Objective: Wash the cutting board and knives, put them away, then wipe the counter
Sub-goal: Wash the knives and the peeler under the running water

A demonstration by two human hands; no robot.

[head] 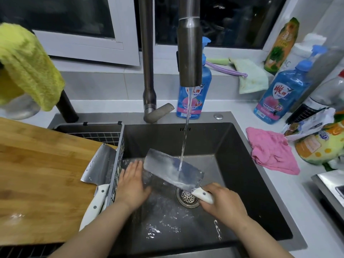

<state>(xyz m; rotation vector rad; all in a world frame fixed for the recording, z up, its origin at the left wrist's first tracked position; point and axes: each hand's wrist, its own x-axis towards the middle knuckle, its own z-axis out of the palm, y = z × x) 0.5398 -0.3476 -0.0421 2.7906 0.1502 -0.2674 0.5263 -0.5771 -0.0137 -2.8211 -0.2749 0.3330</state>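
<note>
Steel flashed under the tap: the cleaver [173, 169] lay flat over the sink [242, 146], its long axis running from the white handle near the drain strainer [187, 197] up and away to the left, and the water stream [184, 146] struck the middle of the blade. My right hand [221, 202] was curled tight around that handle, so the blade pointed away from it toward my left hand [133, 181]. The left hand was spread open, fingers straight and together, just beside the blade's far left edge, touching or nearly so; I could not tell which. It was the nearer hand for rubbing the flat of the blade, I judged, and it should keep off the cutting edge. A second cleaver [96, 175] rested on the bamboo cutting board [41, 174], handle toward me, blade by the drain basket [115, 138]. Both waited at my left, beside the sink. On the white table to the right lay a pink cloth [271, 151], with room around it.
</note>
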